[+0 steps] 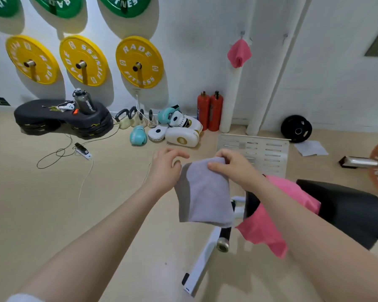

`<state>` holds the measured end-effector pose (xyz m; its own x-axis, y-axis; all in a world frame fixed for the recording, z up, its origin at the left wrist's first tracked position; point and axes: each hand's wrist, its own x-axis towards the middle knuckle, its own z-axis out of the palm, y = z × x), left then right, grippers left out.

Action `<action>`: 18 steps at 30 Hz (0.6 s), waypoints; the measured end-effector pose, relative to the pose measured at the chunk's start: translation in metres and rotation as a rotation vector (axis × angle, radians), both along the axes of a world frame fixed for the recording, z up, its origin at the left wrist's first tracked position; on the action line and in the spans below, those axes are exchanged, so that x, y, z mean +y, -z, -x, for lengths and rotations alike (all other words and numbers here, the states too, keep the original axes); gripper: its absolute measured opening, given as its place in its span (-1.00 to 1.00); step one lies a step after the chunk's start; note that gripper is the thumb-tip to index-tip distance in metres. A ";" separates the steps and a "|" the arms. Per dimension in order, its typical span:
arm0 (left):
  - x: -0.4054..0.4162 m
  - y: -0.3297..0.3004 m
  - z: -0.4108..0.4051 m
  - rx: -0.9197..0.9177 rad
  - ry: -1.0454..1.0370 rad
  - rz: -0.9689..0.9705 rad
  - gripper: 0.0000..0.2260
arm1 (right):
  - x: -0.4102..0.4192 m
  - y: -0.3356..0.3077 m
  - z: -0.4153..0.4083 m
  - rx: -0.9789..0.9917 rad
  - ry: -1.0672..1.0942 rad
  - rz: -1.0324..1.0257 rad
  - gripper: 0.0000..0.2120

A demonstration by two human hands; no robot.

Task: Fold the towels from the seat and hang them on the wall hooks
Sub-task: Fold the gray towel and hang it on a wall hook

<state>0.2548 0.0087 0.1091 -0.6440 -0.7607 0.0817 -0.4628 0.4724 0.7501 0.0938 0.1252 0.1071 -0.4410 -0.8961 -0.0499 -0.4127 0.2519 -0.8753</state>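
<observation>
A folded grey towel [205, 192] hangs in front of me, pinched at its top edge by my right hand [231, 165]. My left hand [165, 168] is beside the towel's left edge, fingers loosely spread, its palm side hidden behind the cloth. A pink towel [268, 225] lies draped over the front of the black padded seat [347, 210] at the right. Another pink towel [239, 53] hangs on a wall hook [242, 34]. A second hook [285, 36] to its right is bare.
Yellow and green weight plates [139, 62] hang on the left wall. Boxing gloves and pads [175, 129], kettlebells, two red extinguishers [210, 111], black mats with a bottle [59, 118] and loose cables lie on the floor. A white footplate [255, 153] and barbell [367, 163] stand near the seat.
</observation>
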 end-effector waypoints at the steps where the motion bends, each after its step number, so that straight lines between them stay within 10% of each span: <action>1: -0.010 -0.001 -0.001 0.015 0.058 0.021 -0.71 | -0.014 -0.001 -0.006 0.037 -0.003 -0.015 -0.78; 18: -0.273 -0.005 0.180 -0.049 0.489 -0.044 -0.80 | -0.276 0.004 0.125 0.186 0.202 -0.023 -0.73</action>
